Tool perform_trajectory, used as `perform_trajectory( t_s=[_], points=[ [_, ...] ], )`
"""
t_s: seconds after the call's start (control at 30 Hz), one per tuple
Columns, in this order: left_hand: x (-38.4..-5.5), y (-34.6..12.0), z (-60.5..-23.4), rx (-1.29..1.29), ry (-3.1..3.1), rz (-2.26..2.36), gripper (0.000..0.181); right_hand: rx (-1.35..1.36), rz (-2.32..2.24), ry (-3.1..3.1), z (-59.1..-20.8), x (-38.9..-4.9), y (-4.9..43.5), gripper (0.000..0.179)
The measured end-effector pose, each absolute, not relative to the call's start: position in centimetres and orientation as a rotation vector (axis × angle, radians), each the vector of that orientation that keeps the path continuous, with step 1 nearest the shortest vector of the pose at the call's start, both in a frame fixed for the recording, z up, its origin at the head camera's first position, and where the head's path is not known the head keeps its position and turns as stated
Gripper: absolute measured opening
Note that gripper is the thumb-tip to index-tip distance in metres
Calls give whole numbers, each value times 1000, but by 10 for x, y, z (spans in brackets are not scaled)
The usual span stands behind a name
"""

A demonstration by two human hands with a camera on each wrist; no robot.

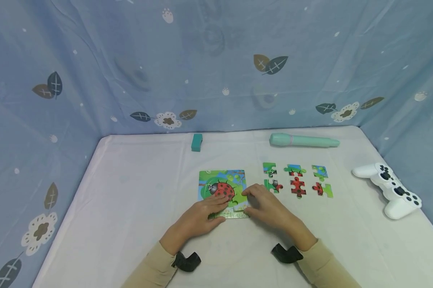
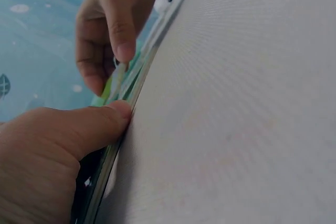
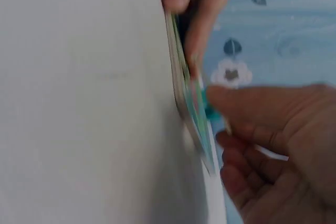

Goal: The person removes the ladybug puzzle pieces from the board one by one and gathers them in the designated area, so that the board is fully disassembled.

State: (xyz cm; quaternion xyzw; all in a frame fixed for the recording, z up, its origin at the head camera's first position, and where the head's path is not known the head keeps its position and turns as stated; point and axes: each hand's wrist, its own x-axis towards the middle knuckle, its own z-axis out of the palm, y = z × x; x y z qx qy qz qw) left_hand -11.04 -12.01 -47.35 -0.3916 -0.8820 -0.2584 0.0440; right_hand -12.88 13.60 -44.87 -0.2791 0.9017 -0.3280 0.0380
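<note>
A jigsaw puzzle (image 1: 216,176) with a red ladybug picture lies on the white table, its silvery tray (image 1: 234,215) bare along the bottom edge. My left hand (image 1: 200,218) rests on it from the lower left, fingers stretched over the ladybug and thumb at the tray's near edge. At the lower right corner, my right hand (image 1: 268,206) pinches a green puzzle piece (image 1: 241,205) between thumb and fingers. The left wrist view shows that piece (image 2: 108,88) tilted up from the tray; its far side is hidden by the fingers.
Several loose puzzle pieces (image 1: 297,187) lie in two rows to the right. Behind them is a mint-green tapered stick (image 1: 306,141), with a teal block (image 1: 196,142) at the back. A white game controller (image 1: 391,190) lies at the right edge; a blue patterned curtain (image 1: 216,80) encloses the table.
</note>
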Motion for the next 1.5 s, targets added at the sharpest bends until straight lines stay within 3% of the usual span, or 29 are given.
perform_trajectory(
  t_s=[0.47,0.93,1.5],
  points=[
    [-110,-119,-472,-1190,-2748,-850,45,-668,-1006,2935,-434,-120,228,39],
    [-111,-121,-471,-1210,-2708,-861,44,-296,-909,2950,-435,-97,317,40],
    [-112,-120,-473,-1181,-2735,-846,45,-336,-997,2954,-451,-97,345,39]
  ],
)
